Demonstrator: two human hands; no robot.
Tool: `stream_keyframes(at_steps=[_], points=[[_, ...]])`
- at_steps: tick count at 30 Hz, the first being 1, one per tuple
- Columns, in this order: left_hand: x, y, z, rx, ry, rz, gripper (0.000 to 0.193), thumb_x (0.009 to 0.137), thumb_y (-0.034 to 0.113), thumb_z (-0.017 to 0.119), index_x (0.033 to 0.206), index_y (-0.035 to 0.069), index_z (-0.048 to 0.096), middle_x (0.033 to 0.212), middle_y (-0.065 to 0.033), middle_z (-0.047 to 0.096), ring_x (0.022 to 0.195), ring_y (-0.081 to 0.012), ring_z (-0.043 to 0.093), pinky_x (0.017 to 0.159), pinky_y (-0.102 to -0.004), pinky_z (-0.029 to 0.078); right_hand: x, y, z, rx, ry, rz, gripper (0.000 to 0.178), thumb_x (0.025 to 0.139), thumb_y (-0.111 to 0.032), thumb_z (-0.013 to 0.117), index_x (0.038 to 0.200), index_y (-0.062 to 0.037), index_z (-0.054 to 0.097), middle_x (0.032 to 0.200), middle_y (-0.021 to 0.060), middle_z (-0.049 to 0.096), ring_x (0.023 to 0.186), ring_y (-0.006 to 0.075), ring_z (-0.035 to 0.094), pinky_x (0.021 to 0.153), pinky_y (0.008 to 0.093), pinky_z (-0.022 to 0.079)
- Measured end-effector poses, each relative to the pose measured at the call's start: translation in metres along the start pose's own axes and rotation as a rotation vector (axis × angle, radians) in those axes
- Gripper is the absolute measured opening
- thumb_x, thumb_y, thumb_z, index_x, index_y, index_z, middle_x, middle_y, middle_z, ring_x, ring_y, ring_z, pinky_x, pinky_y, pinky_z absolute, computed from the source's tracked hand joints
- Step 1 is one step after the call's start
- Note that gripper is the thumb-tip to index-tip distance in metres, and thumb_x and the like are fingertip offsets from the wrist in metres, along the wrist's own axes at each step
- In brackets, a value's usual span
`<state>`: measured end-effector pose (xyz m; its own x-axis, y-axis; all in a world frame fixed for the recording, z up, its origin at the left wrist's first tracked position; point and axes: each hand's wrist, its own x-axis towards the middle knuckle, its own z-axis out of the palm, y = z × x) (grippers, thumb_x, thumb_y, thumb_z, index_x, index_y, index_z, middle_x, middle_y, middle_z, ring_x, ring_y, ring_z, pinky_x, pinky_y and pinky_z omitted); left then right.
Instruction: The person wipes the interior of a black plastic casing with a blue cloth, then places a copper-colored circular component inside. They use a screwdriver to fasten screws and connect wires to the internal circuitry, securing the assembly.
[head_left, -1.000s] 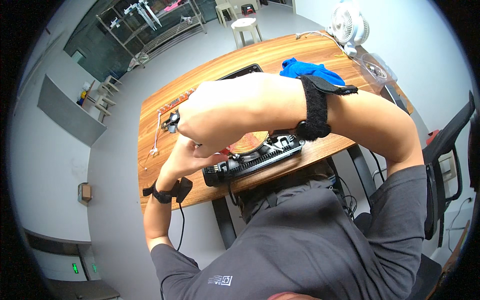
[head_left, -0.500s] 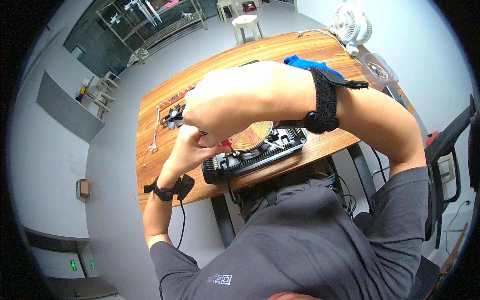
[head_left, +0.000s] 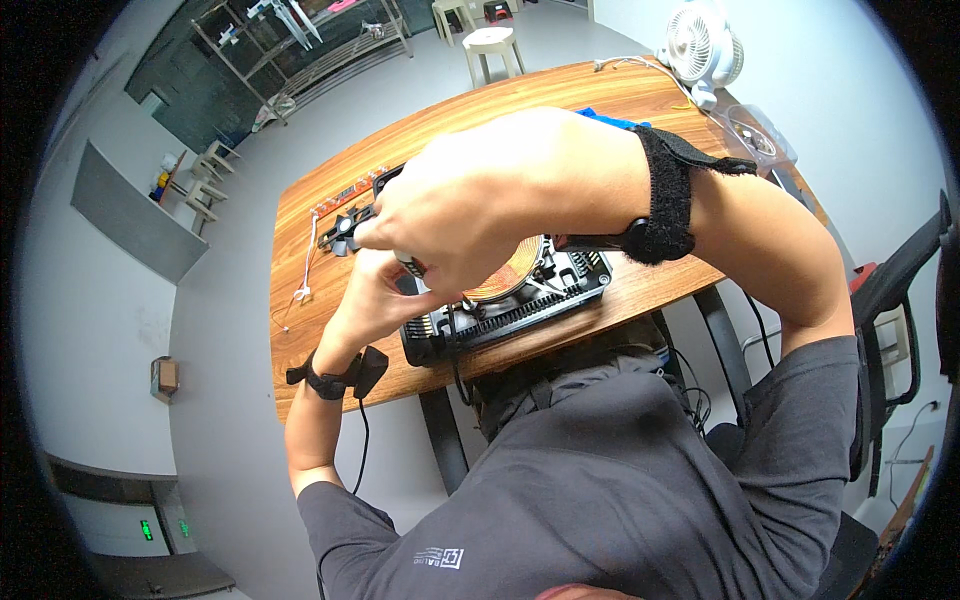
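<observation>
An opened induction cooker housing [head_left: 520,318], black with a copper coil [head_left: 512,272] inside, lies at the table's front edge. My right hand [head_left: 470,205] is curled in a fist above the housing's left part and hides much of it. A small black-and-white piece [head_left: 411,264] shows at its fingers; I cannot make out its kind. Just below, my left hand [head_left: 375,290] is closed, thumb and fingers drawn together beside the right fingers. What it grips is hidden. A black cable [head_left: 455,350] hangs over the housing's front edge.
A black cooling fan [head_left: 345,232] and an orange circuit strip [head_left: 348,196] with white wires [head_left: 306,285] lie on the wooden table [head_left: 300,345]. Behind my right wrist is blue cloth [head_left: 607,119]. A white fan [head_left: 700,48] and a clear plastic box [head_left: 757,135] stand at the far right.
My right wrist and forearm have shifted slightly right, and the fist has turned, showing more of the black-and-white piece. The red part seen earlier between the hands is mostly hidden. The left hand barely moved.
</observation>
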<state>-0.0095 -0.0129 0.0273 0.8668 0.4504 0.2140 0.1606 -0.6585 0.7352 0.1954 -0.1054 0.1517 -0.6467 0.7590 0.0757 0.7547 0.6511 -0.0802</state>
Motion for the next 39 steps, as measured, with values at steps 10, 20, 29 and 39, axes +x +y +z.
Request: stream_keyframes(at_steps=[10, 20, 29, 39], points=[[-0.005, 0.000, 0.003, -0.214, -0.047, -0.083, 0.038, 0.078, 0.011, 0.087, 0.110, 0.000, 0.069, 0.104, -0.0079, 0.074, 0.100, -0.0162, 0.070, 0.089, -0.0331, 0.056, 0.005, -0.015, -0.008, 0.043, -0.148, 0.085, 0.023, 0.085, -0.020, 0.064, 0.096, -0.0041, 0.076, 0.088, 0.0187, 0.074, 0.082, 0.0328, 0.072, 0.073, 0.0417, 0.057], [-0.017, -0.018, -0.007, -0.015, -0.049, -0.077, 0.039, 0.083, 0.013, 0.084, 0.118, 0.001, 0.070, 0.113, -0.0105, 0.075, 0.107, -0.0179, 0.069, 0.095, -0.0341, 0.055, 0.002, -0.023, -0.009, -0.012, -0.079, 0.046, 0.024, 0.080, -0.020, 0.068, 0.096, -0.0032, 0.077, 0.089, 0.0175, 0.074, 0.086, 0.0327, 0.073, 0.076, 0.0422, 0.059], [-0.014, -0.005, -0.007, -0.082, -0.085, -0.086, 0.042, 0.082, 0.015, 0.085, 0.118, 0.001, 0.069, 0.111, -0.0095, 0.075, 0.106, -0.0190, 0.069, 0.093, -0.0354, 0.055, 0.008, -0.026, -0.013, -0.037, -0.152, 0.084, 0.025, 0.077, -0.019, 0.070, 0.096, -0.0057, 0.079, 0.092, 0.0149, 0.076, 0.088, 0.0301, 0.074, 0.076, 0.0419, 0.059], [-0.015, -0.012, -0.012, -0.102, -0.079, -0.118, 0.075, 0.073, 0.017, 0.093, 0.135, 0.001, 0.055, 0.132, -0.0114, 0.062, 0.125, -0.0186, 0.057, 0.104, -0.0369, 0.047, 0.008, -0.023, -0.005, 0.025, -0.136, 0.082, 0.027, 0.085, -0.025, 0.068, 0.104, -0.0082, 0.077, 0.094, 0.0142, 0.076, 0.087, 0.0311, 0.074, 0.075, 0.0428, 0.059]])
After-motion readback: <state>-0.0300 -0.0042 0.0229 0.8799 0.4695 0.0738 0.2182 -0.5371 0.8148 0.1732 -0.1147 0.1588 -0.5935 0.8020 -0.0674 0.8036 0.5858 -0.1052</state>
